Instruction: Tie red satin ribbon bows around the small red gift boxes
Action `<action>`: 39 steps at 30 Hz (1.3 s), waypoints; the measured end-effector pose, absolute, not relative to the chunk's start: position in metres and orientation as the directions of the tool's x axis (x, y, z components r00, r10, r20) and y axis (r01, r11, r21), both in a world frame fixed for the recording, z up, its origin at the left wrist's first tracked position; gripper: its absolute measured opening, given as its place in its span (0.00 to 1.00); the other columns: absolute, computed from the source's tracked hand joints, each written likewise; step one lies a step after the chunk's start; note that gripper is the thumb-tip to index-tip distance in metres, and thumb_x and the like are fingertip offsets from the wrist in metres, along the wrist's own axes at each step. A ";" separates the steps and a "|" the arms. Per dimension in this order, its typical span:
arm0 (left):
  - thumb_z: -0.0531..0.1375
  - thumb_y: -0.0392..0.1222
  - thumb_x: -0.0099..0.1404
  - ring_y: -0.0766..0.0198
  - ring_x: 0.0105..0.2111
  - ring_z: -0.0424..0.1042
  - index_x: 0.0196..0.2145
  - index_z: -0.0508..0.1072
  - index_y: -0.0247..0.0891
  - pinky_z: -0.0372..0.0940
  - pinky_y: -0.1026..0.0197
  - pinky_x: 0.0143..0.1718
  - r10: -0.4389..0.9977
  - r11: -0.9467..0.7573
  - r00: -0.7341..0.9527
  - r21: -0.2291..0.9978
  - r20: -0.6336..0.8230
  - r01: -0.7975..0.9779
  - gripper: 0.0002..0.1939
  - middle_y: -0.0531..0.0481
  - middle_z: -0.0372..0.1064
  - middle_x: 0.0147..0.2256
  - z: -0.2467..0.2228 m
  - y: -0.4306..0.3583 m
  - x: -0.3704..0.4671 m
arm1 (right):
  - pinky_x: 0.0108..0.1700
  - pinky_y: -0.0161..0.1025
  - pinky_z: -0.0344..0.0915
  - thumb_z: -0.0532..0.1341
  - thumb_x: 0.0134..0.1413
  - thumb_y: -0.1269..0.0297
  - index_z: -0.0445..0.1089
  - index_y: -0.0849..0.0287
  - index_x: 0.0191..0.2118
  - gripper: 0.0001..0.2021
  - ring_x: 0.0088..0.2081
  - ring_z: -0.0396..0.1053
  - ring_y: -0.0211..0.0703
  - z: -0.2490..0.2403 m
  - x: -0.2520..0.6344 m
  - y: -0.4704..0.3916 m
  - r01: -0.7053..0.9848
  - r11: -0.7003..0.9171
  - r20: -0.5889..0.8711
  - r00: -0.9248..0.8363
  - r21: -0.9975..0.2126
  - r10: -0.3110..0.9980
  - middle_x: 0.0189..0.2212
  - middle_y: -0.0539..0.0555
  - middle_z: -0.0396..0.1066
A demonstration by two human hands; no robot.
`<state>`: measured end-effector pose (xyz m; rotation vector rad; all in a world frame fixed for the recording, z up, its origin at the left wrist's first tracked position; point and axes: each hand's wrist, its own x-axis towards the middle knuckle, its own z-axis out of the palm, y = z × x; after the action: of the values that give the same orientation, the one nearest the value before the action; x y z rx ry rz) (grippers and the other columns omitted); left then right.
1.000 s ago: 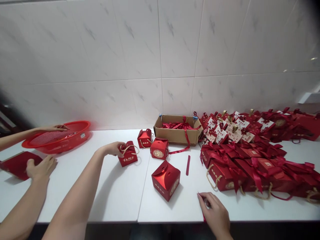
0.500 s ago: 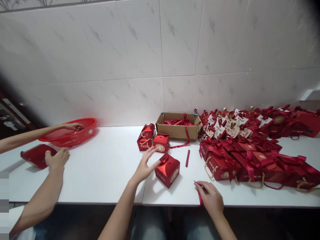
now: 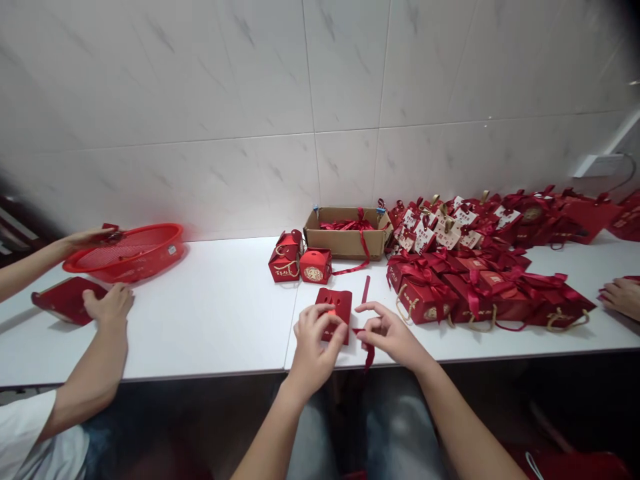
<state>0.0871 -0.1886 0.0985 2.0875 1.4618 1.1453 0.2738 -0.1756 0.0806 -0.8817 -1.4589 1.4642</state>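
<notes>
My left hand (image 3: 320, 330) is at the front left of a small red gift box (image 3: 340, 303), fingers bent against it and hiding much of that side. Slots show in the top of the box. Just right of it, my right hand (image 3: 387, 333) pinches a dark red ribbon (image 3: 369, 359), whose loose end hangs down near the table edge. Behind the hands lies a narrow red strip (image 3: 367, 288). Two more red boxes, one with a cord handle (image 3: 285, 257) and a smaller one (image 3: 316, 267), stand farther back.
A cardboard box (image 3: 345, 249) of red ribbons stands by the wall. Ribbon-tied red boxes (image 3: 425, 303) and tagged ones (image 3: 445, 227) fill the right. On the left, a co-worker's hands (image 3: 109, 305) are at a red basket (image 3: 150, 267) and red packet (image 3: 70, 300). Another person's hand (image 3: 620, 293) shows far right.
My right hand has moved left with the ribbon, up to the box. My left hand has come in against the box, which is turned. A person's hand now appears at the right edge.
</notes>
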 end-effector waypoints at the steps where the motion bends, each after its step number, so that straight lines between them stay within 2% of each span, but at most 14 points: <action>1: 0.53 0.48 0.64 0.54 0.51 0.59 0.30 0.69 0.43 0.53 0.48 0.52 0.901 -0.424 0.201 0.681 0.385 0.597 0.10 0.47 0.65 0.44 0.102 -0.194 0.089 | 0.35 0.35 0.63 0.65 0.47 0.58 0.60 0.58 0.47 0.22 0.27 0.68 0.36 0.086 0.269 -0.181 -0.088 0.062 0.093 -0.416 -0.994 0.904 0.20 0.43 0.65; 6: 0.52 0.45 0.65 0.58 0.43 0.62 0.28 0.65 0.41 0.57 0.55 0.47 0.901 -0.426 0.287 0.783 0.325 0.452 0.10 0.48 0.64 0.35 0.100 -0.208 0.088 | 0.35 0.34 0.63 0.65 0.48 0.58 0.60 0.58 0.45 0.21 0.26 0.67 0.34 0.086 0.252 -0.201 -0.165 0.021 0.091 -0.431 -0.986 0.898 0.20 0.44 0.65; 10: 0.52 0.44 0.65 0.59 0.41 0.62 0.28 0.64 0.39 0.59 0.57 0.44 0.905 -0.425 0.202 0.805 0.374 0.414 0.10 0.47 0.63 0.34 0.084 -0.216 0.084 | 0.31 0.33 0.61 0.66 0.45 0.54 0.65 0.61 0.36 0.18 0.24 0.65 0.35 0.065 0.247 -0.209 -0.220 -0.127 -0.021 -0.430 -0.967 0.903 0.21 0.48 0.67; 13: 0.51 0.43 0.65 0.59 0.41 0.63 0.27 0.64 0.39 0.59 0.56 0.44 0.889 -0.451 0.128 0.799 0.439 0.398 0.11 0.47 0.62 0.33 0.070 -0.213 0.077 | 0.30 0.33 0.59 0.66 0.44 0.52 0.67 0.63 0.29 0.17 0.24 0.63 0.34 0.051 0.250 -0.217 -0.211 -0.148 -0.061 -0.371 -0.966 0.927 0.20 0.50 0.67; 16: 0.50 0.43 0.65 0.58 0.41 0.64 0.30 0.66 0.39 0.60 0.55 0.45 0.870 -0.434 -0.035 0.797 0.492 0.421 0.09 0.46 0.63 0.35 0.065 -0.179 0.059 | 0.32 0.33 0.58 0.64 0.47 0.52 0.68 0.62 0.29 0.16 0.25 0.62 0.34 0.045 0.258 -0.223 -0.243 -0.109 -0.040 -0.272 -0.964 0.962 0.20 0.49 0.65; 18: 0.54 0.42 0.61 0.55 0.46 0.63 0.39 0.66 0.40 0.61 0.54 0.45 0.831 -0.302 -0.274 0.806 0.485 0.510 0.08 0.44 0.63 0.42 0.068 -0.135 0.045 | 0.29 0.32 0.55 0.63 0.49 0.52 0.66 0.61 0.29 0.15 0.22 0.58 0.32 0.042 0.264 -0.225 -0.299 -0.089 -0.025 -0.211 -0.950 0.977 0.17 0.47 0.61; 20: 0.58 0.38 0.55 0.50 0.55 0.55 0.48 0.62 0.41 0.56 0.49 0.53 0.783 -0.081 -0.449 0.787 0.430 0.612 0.21 0.40 0.56 0.51 0.074 -0.085 0.035 | 0.23 0.30 0.48 0.62 0.50 0.50 0.62 0.60 0.30 0.16 0.17 0.49 0.28 0.040 0.268 -0.227 -0.378 -0.108 -0.039 -0.185 -0.920 0.982 0.15 0.43 0.52; 23: 0.65 0.40 0.47 0.38 0.62 0.37 0.57 0.53 0.45 0.49 0.41 0.56 0.819 0.165 -0.491 0.699 0.296 0.696 0.41 0.36 0.32 0.62 0.078 -0.020 0.029 | 0.20 0.29 0.36 0.59 0.51 0.46 0.58 0.57 0.32 0.18 0.16 0.36 0.26 0.032 0.268 -0.230 -0.421 -0.153 -0.098 -0.149 -0.894 0.984 0.16 0.40 0.44; 25: 0.67 0.46 0.44 0.35 0.63 0.29 0.58 0.49 0.46 0.46 0.37 0.56 0.845 0.240 -0.481 0.638 0.233 0.731 0.47 0.36 0.24 0.63 0.074 0.007 0.028 | 0.19 0.29 0.38 0.61 0.48 0.47 0.59 0.56 0.37 0.20 0.16 0.39 0.26 0.025 0.264 -0.230 -0.347 -0.111 -0.100 -0.050 -0.931 0.994 0.17 0.41 0.49; 26: 0.67 0.49 0.44 0.34 0.63 0.31 0.58 0.49 0.46 0.46 0.36 0.56 0.851 0.263 -0.481 0.623 0.211 0.737 0.47 0.35 0.24 0.63 0.070 0.015 0.027 | 0.20 0.29 0.43 0.64 0.45 0.48 0.59 0.55 0.41 0.23 0.17 0.43 0.26 0.021 0.261 -0.228 -0.285 -0.074 -0.079 0.007 -0.956 0.997 0.19 0.42 0.54; 28: 0.64 0.54 0.49 0.36 0.61 0.43 0.56 0.52 0.44 0.50 0.38 0.55 0.852 0.273 -0.484 0.621 0.200 0.735 0.40 0.35 0.30 0.62 0.062 0.023 0.022 | 0.26 0.32 0.57 0.68 0.39 0.50 0.57 0.55 0.51 0.33 0.21 0.56 0.31 0.013 0.255 -0.221 -0.124 -0.020 -0.031 0.086 -0.992 0.996 0.25 0.46 0.64; 30: 0.59 0.55 0.53 0.42 0.56 0.57 0.53 0.55 0.43 0.55 0.42 0.53 0.851 0.250 -0.479 0.634 0.217 0.731 0.32 0.36 0.39 0.59 0.055 0.021 0.015 | 0.37 0.38 0.63 0.69 0.36 0.51 0.52 0.56 0.58 0.43 0.31 0.66 0.40 0.005 0.251 -0.207 0.066 -0.025 -0.018 0.104 -0.998 0.994 0.31 0.51 0.68; 34: 0.60 0.53 0.52 0.51 0.46 0.68 0.49 0.58 0.44 0.61 0.48 0.49 0.845 0.221 -0.472 0.640 0.252 0.736 0.28 0.41 0.47 0.53 0.052 -0.017 -0.005 | 0.46 0.45 0.63 0.68 0.35 0.50 0.40 0.59 0.65 0.53 0.45 0.68 0.51 -0.005 0.244 -0.168 0.371 -0.023 -0.014 0.028 -0.928 1.000 0.40 0.58 0.70; 39: 0.62 0.52 0.50 0.50 0.50 0.65 0.46 0.60 0.48 0.57 0.42 0.51 0.787 0.284 -0.539 0.599 0.301 0.749 0.26 0.44 0.50 0.52 0.043 -0.139 -0.036 | 0.39 0.43 0.64 0.65 0.42 0.54 0.29 0.59 0.66 0.53 0.41 0.71 0.53 0.000 0.197 -0.119 0.526 0.159 0.049 -0.217 -0.835 0.975 0.42 0.59 0.72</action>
<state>-0.0363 -0.1392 0.0428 1.4814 2.4741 1.1059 0.1970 -0.1193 0.0005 -1.4264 -1.8286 0.9413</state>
